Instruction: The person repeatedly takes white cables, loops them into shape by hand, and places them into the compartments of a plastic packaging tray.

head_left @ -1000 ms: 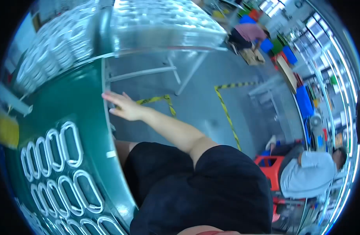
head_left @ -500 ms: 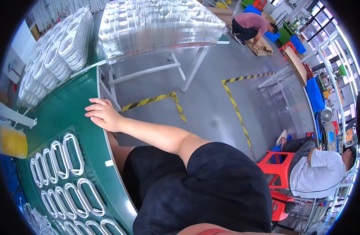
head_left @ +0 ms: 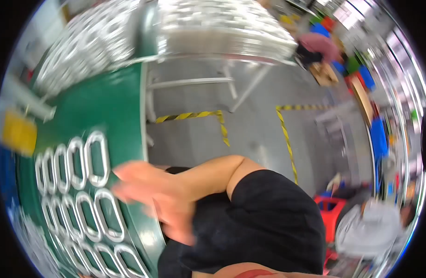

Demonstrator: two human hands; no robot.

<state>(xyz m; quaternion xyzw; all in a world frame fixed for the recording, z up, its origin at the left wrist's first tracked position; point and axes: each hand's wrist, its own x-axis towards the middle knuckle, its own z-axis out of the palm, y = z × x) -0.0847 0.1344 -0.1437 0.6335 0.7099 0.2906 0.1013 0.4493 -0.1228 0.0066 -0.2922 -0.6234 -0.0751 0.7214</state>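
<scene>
My right hand is in the air above the front edge of the green table, close to my lap. Motion blurs it, but its fingers look spread and nothing shows in them. Just left of its fingertips lie rows of oblong white cable coils, in what looks like a clear plastic tray on the table. The hand appears apart from the nearest coil, though the blur makes the gap hard to judge. My left hand is out of view.
Stacked trays of white coils stand at the table's far end, and another stack beside them on a white-legged stand. Yellow-black tape marks the grey floor. One person bends over cardboard; another sits by a red stool.
My right hand has left the green table's edge and swung back toward my body, beside the coils. The whole view has shifted and blurred as my head turned.
</scene>
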